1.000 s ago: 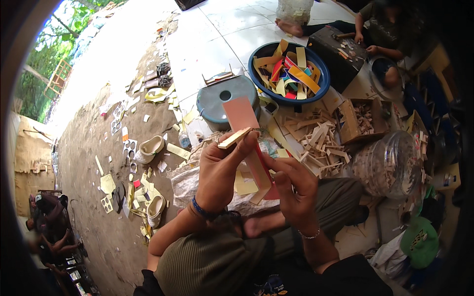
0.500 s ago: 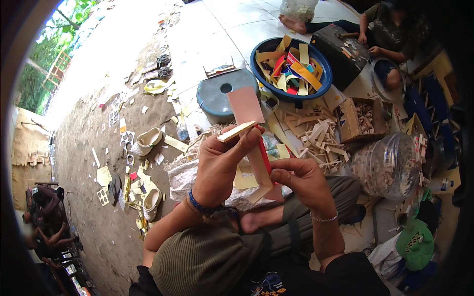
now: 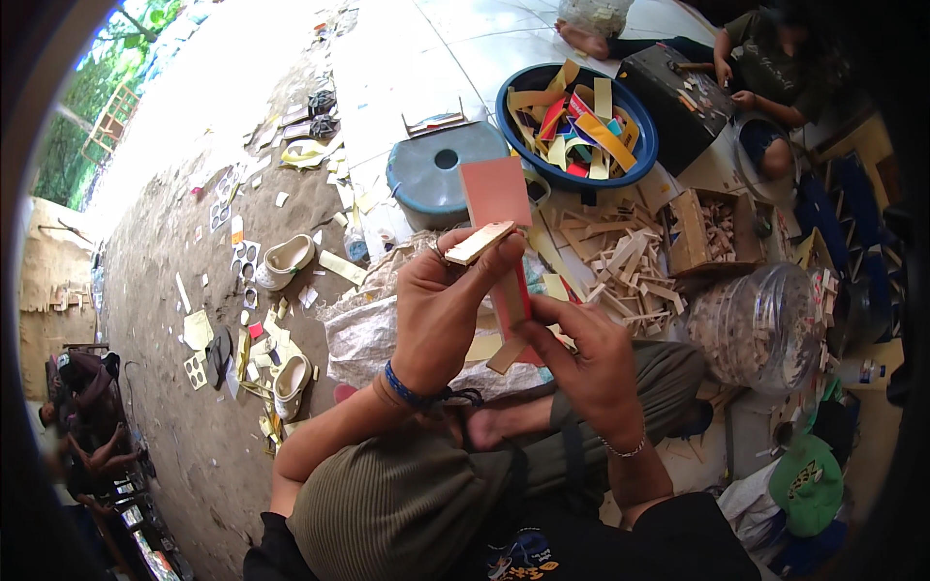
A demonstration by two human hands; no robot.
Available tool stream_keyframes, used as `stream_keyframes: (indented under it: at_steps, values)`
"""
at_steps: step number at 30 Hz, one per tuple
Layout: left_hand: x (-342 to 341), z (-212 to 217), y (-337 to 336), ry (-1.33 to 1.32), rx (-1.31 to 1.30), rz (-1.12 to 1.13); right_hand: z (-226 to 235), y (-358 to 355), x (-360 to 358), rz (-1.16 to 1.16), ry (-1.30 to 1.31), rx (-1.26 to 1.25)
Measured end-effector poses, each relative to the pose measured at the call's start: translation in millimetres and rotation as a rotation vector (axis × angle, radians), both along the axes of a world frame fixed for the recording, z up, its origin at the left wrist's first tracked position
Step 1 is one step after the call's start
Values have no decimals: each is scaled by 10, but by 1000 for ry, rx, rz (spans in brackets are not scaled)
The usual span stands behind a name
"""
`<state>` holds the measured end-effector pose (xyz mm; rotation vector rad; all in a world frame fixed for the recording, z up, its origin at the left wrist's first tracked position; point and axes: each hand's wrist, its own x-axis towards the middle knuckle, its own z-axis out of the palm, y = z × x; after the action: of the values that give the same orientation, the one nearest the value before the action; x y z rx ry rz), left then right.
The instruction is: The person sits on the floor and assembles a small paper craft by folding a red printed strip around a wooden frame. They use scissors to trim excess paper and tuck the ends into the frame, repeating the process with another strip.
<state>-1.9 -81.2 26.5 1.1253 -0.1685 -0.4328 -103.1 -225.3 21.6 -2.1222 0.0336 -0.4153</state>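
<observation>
My left hand (image 3: 438,308) is raised above my lap, thumb and fingers closed on a small pale wooden piece (image 3: 481,242). Against that piece runs a strip of card (image 3: 496,194), dull pink on its upper flat part and red along one edge. Below, the strip shows a tan face and a folded end. My right hand (image 3: 593,356) pinches this lower part between thumb and fingers. The fingers partly hide how the wood and the strip meet.
Beyond my hands are a grey-blue stool (image 3: 417,179) and a blue basin (image 3: 651,160) of card offcuts. To the right lie loose wooden pieces (image 3: 630,266), a wooden box (image 3: 693,242) and a clear plastic jar (image 3: 756,324). A co-worker (image 3: 775,73) sits at far right.
Both hands and the strip have shifted slightly right in view. The wooden piece is tilted a little differently, and my right thumb and fingers have moved along the strip's lower part.
</observation>
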Motion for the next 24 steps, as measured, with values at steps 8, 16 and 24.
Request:
stream_keyframes:
  at_steps: [8, 16, 24]
  values:
    - [27, -31, -17, -56, 59, -54, 28, 18, 43, -12, 56, 209]
    - [-16, 19, 3, -70, 106, -248, 68, 45, 59, -111, -16, 110]
    - [28, -15, 62, 0, -4, -288, -23, 47, 74, -122, -25, 282]
